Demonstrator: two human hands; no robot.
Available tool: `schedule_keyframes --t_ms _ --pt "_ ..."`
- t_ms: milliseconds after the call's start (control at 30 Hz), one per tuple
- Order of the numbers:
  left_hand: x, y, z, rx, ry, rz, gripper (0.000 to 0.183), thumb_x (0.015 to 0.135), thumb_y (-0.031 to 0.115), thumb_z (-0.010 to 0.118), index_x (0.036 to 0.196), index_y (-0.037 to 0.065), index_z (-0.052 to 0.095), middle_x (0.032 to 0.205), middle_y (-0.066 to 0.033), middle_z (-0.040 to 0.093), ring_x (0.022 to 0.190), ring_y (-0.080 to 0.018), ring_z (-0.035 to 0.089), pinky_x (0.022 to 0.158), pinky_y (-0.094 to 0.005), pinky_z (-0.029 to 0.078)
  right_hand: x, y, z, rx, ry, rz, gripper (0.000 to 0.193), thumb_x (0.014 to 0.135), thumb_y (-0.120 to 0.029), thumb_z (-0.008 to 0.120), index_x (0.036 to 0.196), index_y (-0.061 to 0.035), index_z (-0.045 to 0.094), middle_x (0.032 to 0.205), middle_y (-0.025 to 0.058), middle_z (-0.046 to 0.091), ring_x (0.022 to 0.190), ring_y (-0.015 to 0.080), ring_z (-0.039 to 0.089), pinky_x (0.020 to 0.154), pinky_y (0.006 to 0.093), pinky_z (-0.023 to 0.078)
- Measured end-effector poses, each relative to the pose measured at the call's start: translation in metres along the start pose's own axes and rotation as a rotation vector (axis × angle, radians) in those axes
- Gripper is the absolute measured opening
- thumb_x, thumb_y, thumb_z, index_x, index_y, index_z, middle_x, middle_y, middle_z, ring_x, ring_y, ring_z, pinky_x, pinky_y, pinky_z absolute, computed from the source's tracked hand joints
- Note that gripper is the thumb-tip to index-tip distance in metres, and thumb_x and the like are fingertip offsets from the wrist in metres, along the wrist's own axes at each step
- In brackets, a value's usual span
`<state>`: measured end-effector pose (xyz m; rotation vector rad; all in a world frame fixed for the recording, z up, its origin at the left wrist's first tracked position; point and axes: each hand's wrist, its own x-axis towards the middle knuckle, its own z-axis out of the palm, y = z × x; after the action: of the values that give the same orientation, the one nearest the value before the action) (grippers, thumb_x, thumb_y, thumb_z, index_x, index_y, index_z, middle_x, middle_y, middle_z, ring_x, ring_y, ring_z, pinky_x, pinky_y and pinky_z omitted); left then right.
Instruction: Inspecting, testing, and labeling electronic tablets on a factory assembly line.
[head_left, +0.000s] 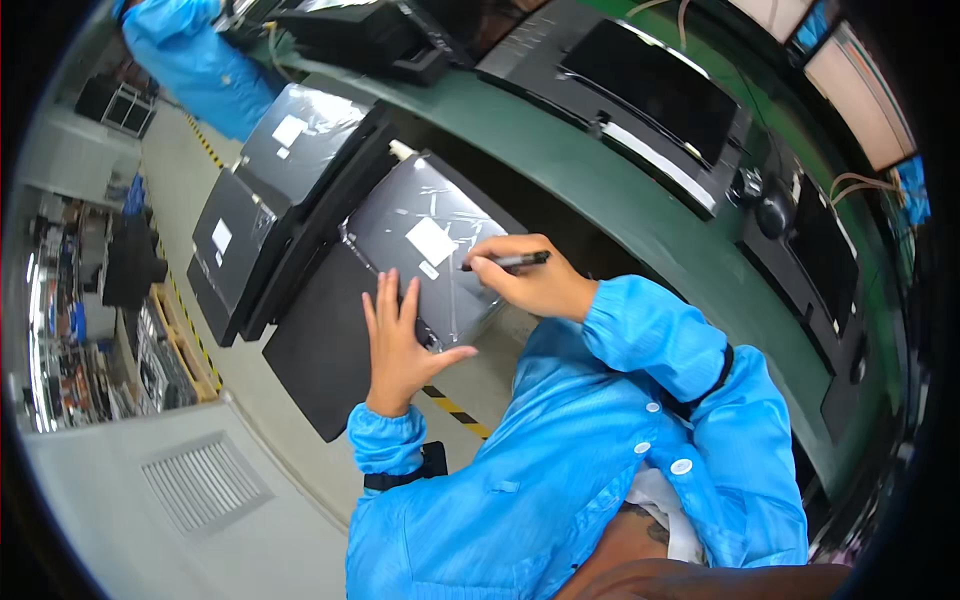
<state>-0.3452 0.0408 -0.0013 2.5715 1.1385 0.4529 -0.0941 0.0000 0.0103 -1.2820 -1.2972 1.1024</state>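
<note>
Green bench alongside — wrapped panel beneath right hand gripping pen.

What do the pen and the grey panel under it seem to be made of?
Pen: probably plastic, judging by its slim, dark shape and slight sheen.
Panel: smooth, plastic or painted metal, I can't tell which; wrinkles and sharp glints suggest clear film over it.

The right hand holds a black pen over a film-wrapped dark panel bearing white labels. The left hand, fingers spread, is at the panel's near edge. More wrapped panels stand left; a green workbench with black screens stretches right.
</note>
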Motion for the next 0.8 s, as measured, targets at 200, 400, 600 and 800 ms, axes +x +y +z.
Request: schedule_keyframes --t_ms 200,400,600,800 --pt "-0.004 -0.014 0.016 -0.001 0.073 -0.003 0.104 0.065 0.050 0.091 0.147 0.002 0.050 0.158 -0.0270 0.037 0.150 -0.0444 0.031 0.122 -0.0640 0.017 0.036 0.014 0.035 -0.181 -0.075 0.085 0.021 0.096 -0.017 0.061 0.105 -0.0017 0.074 0.089 0.0094 0.074 0.080 0.0142 0.068 0.076 0.0312 0.055" --pt "-0.002 -0.014 0.015 0.000 0.058 -0.027 0.103 0.063 0.050 0.091 0.146 0.003 0.052 0.157 -0.0280 0.037 0.149 -0.0458 0.031 0.122 -0.0641 0.017 0.038 0.016 0.036 -0.188 -0.069 -0.059 0.019 0.094 -0.017 0.064 0.100 -0.0019 0.073 0.085 0.0103 0.074 0.076 0.0184 0.069 0.073 0.0320 0.055" --pt "-0.004 -0.011 0.018 0.019 0.092 -0.041 0.098 0.064 0.048 0.091 0.143 0.002 0.055 0.156 -0.0273 0.040 0.148 -0.0472 0.033 0.121 -0.0637 0.020 -0.005 -0.016 0.000 -0.149 0.116 -0.068 0.018 0.096 -0.013 0.061 0.105 0.0008 0.069 0.092 0.0142 0.072 0.081 0.0239 0.070 0.074 0.0352 0.054" --pt "0.000 0.002 0.020 0.050 0.120 -0.006 0.094 0.068 0.042 0.090 0.145 0.001 0.053 0.157 -0.0253 0.041 0.147 -0.0483 0.034 0.121 -0.0640 0.021 -0.121 -0.045 -0.092 -0.630 0.281 -0.262 0.031 0.093 -0.002 0.068 0.124 -0.0034 0.064 0.110 0.0180 0.067 0.096 0.0346 0.069 0.082 0.0404 0.056"
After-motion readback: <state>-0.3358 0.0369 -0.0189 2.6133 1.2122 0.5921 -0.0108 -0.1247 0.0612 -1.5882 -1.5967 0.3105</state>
